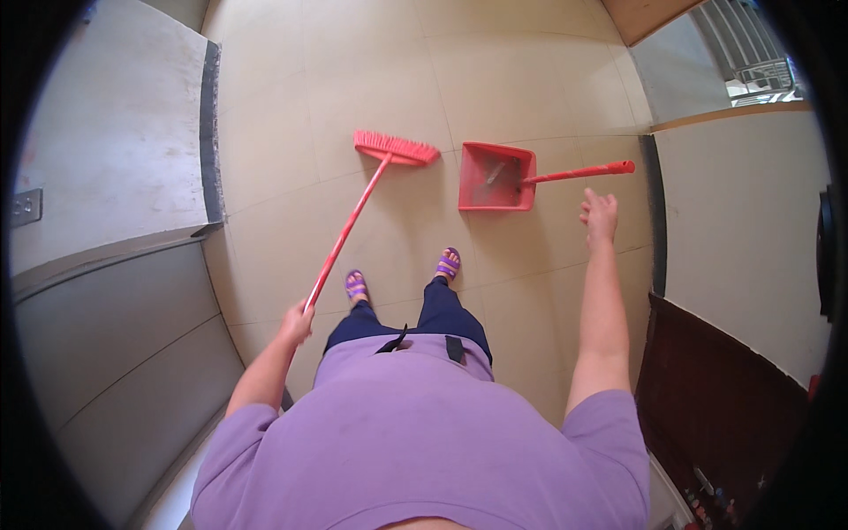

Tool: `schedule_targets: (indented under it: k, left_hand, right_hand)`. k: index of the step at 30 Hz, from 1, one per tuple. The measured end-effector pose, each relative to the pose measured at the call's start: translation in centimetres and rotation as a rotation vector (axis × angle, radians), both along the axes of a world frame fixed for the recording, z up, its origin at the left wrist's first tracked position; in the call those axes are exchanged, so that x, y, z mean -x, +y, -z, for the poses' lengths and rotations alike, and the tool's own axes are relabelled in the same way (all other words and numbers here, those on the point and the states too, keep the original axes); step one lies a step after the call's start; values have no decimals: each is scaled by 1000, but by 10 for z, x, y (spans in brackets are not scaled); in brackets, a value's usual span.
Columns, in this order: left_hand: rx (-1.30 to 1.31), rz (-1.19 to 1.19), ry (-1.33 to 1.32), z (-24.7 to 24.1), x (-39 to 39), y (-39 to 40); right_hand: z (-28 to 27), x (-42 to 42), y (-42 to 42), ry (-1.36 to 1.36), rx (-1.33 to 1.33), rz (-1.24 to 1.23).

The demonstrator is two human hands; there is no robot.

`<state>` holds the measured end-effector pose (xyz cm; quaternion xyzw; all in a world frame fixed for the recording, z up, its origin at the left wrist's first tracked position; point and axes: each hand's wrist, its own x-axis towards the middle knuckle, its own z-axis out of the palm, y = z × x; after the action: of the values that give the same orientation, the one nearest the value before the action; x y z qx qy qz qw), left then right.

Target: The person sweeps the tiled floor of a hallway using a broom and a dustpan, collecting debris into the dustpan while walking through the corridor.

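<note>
My left hand (297, 324) grips the upper part of a red broom handle (351, 222). The handle slants away from me to the red broom head (396, 148), whose pink-red bristles face away from my feet. To the right of the broom head, a red dustpan (498, 177) lies on the tiled floor with grey dust and a pale scrap inside. Its red stick handle (576, 173) points to the right. Close to the handle's end is my right hand (601, 213), empty, its fingers apart and not visibly touching the handle.
Beige tiles (371, 73) cover the floor. My feet in purple sandals (448, 263) stand short of the dustpan. At left are a white wall (119, 126) and a grey panel (132, 338). A wall with dark skirting (654, 212) and a dark brown door (715, 384) bound the right.
</note>
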<state>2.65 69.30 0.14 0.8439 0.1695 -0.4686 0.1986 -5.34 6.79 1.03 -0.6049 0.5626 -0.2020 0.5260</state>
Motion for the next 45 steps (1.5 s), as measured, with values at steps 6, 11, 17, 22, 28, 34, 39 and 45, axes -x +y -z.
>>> schedule_targets:
  k: [6, 11, 17, 22, 28, 34, 39, 45]
  left_hand:
    - [-253, -91, 123, -81, 60, 17]
    - [-258, -235, 179, -81, 56, -7]
    - [-368, 121, -93, -92, 42, -31]
    - [-143, 191, -259, -38, -6, -27]
    - [21, 253, -247, 34, -21, -113]
    - [-81, 451, -226, 28, -2, -84]
    - [-145, 475, -183, 29, 42, 50]
    - [-257, 444, -187, -3, 83, 191]
  right_hand:
    - [24, -31, -68, 14, -101, -72]
    - [54, -39, -85, 32, -161, -75]
    - [72, -20, -87, -99, -73, -81]
    - [24, 36, -46, -124, 21, 25]
    - [-60, 160, 3, -12, 247, 163]
    - [-93, 263, 93, -28, 319, 421]
    - [-91, 344, 197, -29, 298, 635]
    - [-75, 400, 294, 37, 197, 826]
